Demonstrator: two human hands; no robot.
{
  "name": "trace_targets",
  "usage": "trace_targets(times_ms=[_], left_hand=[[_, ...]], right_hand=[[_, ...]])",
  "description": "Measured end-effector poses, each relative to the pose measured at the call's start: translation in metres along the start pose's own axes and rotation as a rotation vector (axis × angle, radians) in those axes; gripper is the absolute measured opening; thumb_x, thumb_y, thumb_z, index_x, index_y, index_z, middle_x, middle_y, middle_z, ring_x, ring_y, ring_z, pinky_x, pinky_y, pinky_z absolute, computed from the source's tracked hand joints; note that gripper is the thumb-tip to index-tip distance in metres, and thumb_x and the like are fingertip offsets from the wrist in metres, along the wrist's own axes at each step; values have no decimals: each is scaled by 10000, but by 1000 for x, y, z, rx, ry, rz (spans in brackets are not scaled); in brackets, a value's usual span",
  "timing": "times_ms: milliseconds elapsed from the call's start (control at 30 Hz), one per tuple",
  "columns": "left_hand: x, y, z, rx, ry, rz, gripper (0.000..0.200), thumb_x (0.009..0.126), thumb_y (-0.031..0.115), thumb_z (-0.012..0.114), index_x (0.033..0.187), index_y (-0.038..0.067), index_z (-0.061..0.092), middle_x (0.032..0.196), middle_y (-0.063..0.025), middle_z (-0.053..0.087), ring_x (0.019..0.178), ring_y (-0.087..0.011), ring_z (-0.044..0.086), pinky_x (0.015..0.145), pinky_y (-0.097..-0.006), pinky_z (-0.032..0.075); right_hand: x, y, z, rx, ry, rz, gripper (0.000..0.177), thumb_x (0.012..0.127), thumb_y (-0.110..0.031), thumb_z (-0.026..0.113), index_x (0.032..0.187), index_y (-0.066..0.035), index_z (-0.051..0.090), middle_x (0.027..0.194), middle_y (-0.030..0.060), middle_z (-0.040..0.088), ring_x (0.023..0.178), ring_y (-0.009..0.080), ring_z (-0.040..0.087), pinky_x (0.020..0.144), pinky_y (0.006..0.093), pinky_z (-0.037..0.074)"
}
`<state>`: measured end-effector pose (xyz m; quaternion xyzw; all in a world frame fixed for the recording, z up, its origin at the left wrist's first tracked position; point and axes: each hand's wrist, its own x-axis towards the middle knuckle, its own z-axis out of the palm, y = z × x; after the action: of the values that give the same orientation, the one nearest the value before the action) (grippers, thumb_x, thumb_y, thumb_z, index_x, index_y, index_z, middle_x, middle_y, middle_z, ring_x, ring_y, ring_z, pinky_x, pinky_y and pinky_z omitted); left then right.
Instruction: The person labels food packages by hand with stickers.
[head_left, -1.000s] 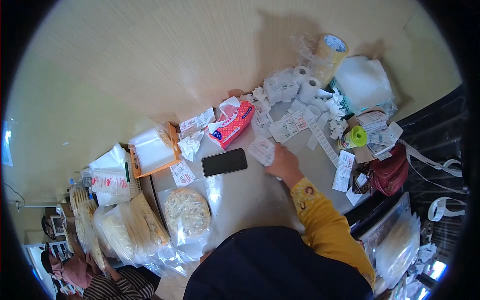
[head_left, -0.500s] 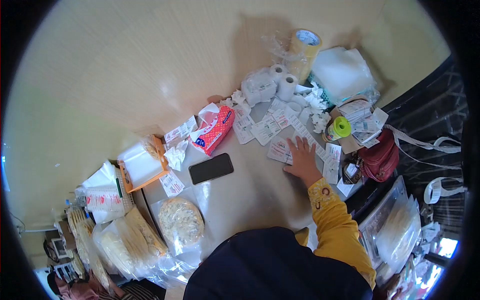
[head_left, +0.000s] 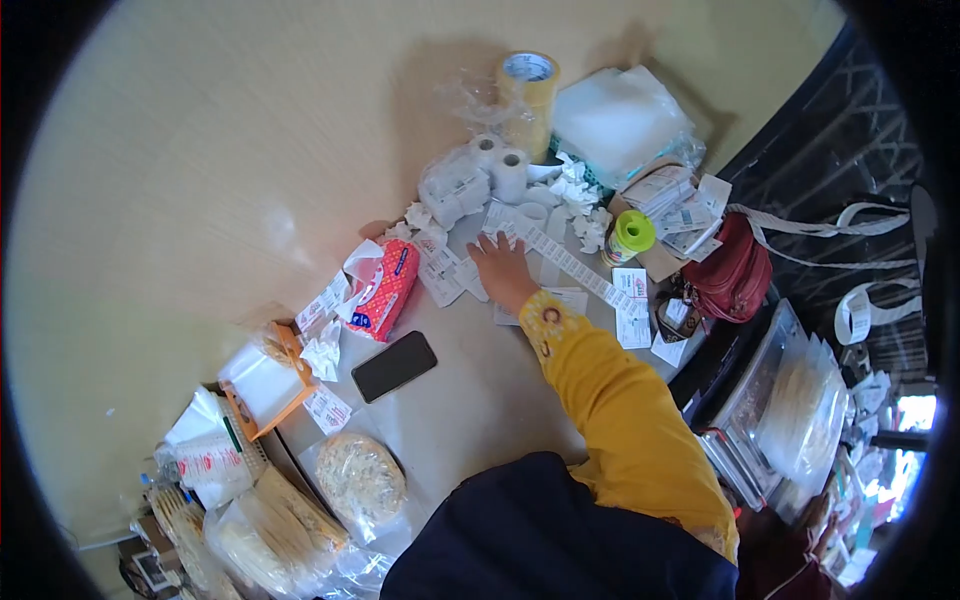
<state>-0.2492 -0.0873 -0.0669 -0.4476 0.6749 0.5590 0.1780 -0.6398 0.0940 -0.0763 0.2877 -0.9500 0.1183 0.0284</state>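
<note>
My right hand (head_left: 503, 270), in a yellow sleeve, reaches across the table with its fingers apart, palm down. Its fingertips rest over printed paper labels (head_left: 438, 268) near the back. A long strip of small white labels (head_left: 575, 265) runs from beside the fingers toward the right. Under the wrist lies another printed slip (head_left: 568, 299), partly covered by the sleeve. To the left of the hand stands a red pack of tissues (head_left: 385, 290), and nearer to me a black phone (head_left: 394, 366) lies flat. My left hand is out of view.
Tape rolls (head_left: 528, 100), white label rolls (head_left: 510, 175) and crumpled paper (head_left: 572, 185) crowd the back. A green-topped container (head_left: 630, 236) and a red bag (head_left: 730, 265) stand on the right. At the left are a wrapped round item (head_left: 360, 475) and an orange-edged box (head_left: 262, 375).
My right hand has moved left and away from me, from the middle slips to labels nearer the tissue pack. The whole view has shifted and turned somewhat.
</note>
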Motion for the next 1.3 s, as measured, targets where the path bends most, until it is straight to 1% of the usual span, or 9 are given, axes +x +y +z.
trace_targets(times_ms=[133,233,433,633,733,933,1033,1233,1300], left_hand=[[15,20,1,45,-22,45,198,851,208,523,836,24,596,746,-46,591,701,-126,550,646,-266,441],[26,32,4,74,-40,65,199,851,209,522,839,25,595,750,-46,591,704,-127,550,649,-267,441],[39,46,12,107,-58,91,199,851,211,519,845,26,594,757,-47,592,711,-129,551,656,-269,441],[37,49,16,124,-65,108,200,852,213,517,851,27,593,765,-48,592,718,-131,552,662,-272,440],[34,48,15,119,-65,111,201,852,213,516,855,27,592,769,-49,592,721,-132,552,666,-273,440],[33,46,16,126,-67,115,202,853,215,514,861,28,591,777,-50,592,728,-134,552,673,-275,440],[37,50,20,143,-85,124,203,853,216,513,864,29,590,781,-50,592,731,-135,553,676,-276,440],[37,53,22,167,-94,134,204,853,218,511,870,30,589,789,-51,592,738,-137,553,683,-278,440],[37,54,23,173,-98,139,205,853,218,510,872,30,589,792,-52,592,740,-138,553,685,-279,440]], right_hand=[[15,8,9,-126,-104,-54,327,810,-179,450,1121,-133,541,1206,95,479,1183,361,367,890,630,273],[23,10,2,-85,-176,-109,302,775,-129,493,1069,-101,557,1163,109,489,1171,374,376,900,627,270],[23,10,12,-136,51,-40,236,791,-165,480,991,-122,596,1072,117,546,1145,373,398,886,629,276],[3,15,-1,56,-163,-13,297,788,-103,473,1080,-111,526,1179,142,475,1170,384,389,904,617,291],[-10,20,8,127,-88,-53,306,797,-120,458,1092,-119,542,1213,138,461,1193,355,376,907,589,306],[-25,31,4,242,-108,-94,517,779,-65,455,1284,-156,396,1334,128,365,1215,356,352,961,535,287],[-27,30,7,227,-127,-82,583,752,-39,475,1311,-149,356,1345,148,347,1224,359,339,984,527,261],[-46,26,1,493,165,49,603,696,0,506,1279,-82,378,1299,197,376,1202,372,351,1002,466,269],[-61,28,-4,486,228,72,570,699,15,500,1253,-73,400,1258,192,411,1171,364,378,984,432,307]])
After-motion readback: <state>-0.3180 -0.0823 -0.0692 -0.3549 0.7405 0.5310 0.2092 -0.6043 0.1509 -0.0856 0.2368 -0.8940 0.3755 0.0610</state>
